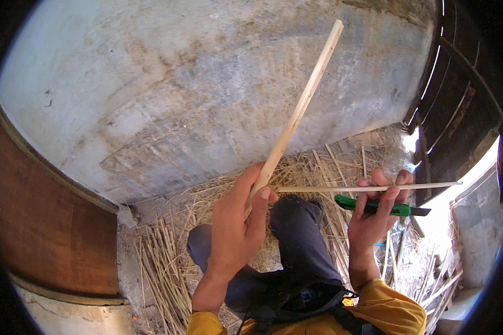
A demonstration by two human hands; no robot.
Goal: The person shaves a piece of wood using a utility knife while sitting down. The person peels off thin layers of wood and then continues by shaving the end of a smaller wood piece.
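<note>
My left hand (pixel 235 229) is closed round the lower end of a pale wooden strip (pixel 299 111), which slants up and to the right in front of the wall. To the right, my right hand (pixel 377 209) pinches a thinner wooden strip (pixel 324 189) between its fingertips and thumb; this one lies nearly level, its left end close to my left fingers. The same hand also holds a green utility knife (pixel 399 210), tucked among the fingers below the thin strip. Its dark blade sticks out, pointing right.
Bundles of long strips (pixel 162 268) lie on the floor at left, with more strips (pixel 441 285) at right. Shavings (pixel 207 201) cover the ground around my knees. A stained grey wall (pixel 207 100) stands ahead, a brown wooden panel (pixel 56 218) at left and dark boards (pixel 458 95) at right.
</note>
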